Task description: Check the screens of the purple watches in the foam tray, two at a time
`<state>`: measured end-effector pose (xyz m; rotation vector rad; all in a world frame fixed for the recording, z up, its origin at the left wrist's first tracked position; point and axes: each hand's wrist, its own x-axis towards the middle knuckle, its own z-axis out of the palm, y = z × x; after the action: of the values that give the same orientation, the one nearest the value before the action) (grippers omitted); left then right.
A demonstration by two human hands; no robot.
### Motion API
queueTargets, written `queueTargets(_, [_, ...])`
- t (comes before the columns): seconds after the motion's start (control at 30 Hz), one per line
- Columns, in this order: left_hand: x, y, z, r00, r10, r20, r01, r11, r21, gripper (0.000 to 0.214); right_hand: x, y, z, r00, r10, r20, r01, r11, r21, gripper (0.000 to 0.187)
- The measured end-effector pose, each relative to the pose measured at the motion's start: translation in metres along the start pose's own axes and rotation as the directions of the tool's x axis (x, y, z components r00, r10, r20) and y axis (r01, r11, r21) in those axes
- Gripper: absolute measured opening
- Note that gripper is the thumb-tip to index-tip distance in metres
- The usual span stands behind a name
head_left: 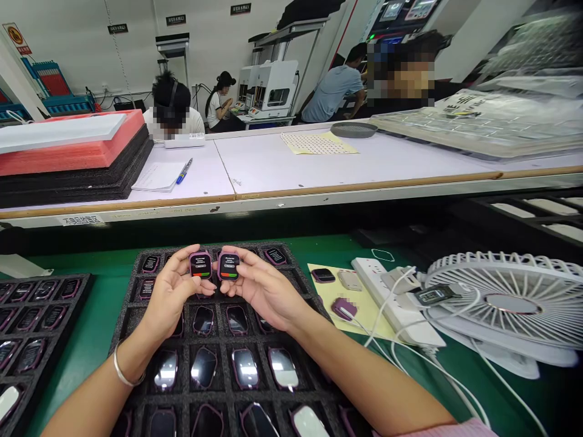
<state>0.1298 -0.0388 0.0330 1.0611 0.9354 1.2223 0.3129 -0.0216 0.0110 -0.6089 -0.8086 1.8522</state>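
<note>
Well, two lit watches (200,264) sit between fingers (251,274)

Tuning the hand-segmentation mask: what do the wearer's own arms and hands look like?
Left hand and right hand are both ungloved. A thin, silver-toned bangle circles the left wrist; no band shows on the right. A pink sleeve shows at the bottom edge on the right arm; no sleeve in view on the left. No markings visible.
</note>
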Motion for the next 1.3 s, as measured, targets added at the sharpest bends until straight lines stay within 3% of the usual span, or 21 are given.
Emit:
queueTargets(0.23, [0.001, -0.004, -0.001, 1.0, 0.003, -0.016, -0.003, 0.999, 0.035, 0.055, 0.004, 0.001, -0.004, 0.993, 0.114, -0.043, -0.111, 0.992, 0.063, 0.041])
queueTargets(0.5, [0.002, -0.006, 0.0, 0.997, -0.075, -0.014, 0.075, 0.997, -0.027, 0.06, 0.0, 0.004, -0.004, 0.998, -0.053, 0.021, 0.055, 0.995, -0.085, 0.035])
queueTargets(1.0, [0.0, -0.013, -0.004, 0.997, 0.076, 0.011, -0.076, 0.997, 0.031, 0.053, -0.001, 0.005, -0.003, 0.976, -0.188, 0.114, 0.209, 0.954, -0.213, 0.043])
queueTargets(1.3, [0.0, -0.013, -0.004, 0.994, 0.112, 0.02, -0.113, 0.992, 0.051, 0.05, -0.003, 0.006, -0.005, 0.969, -0.211, 0.126, 0.237, 0.94, -0.248, 0.044])
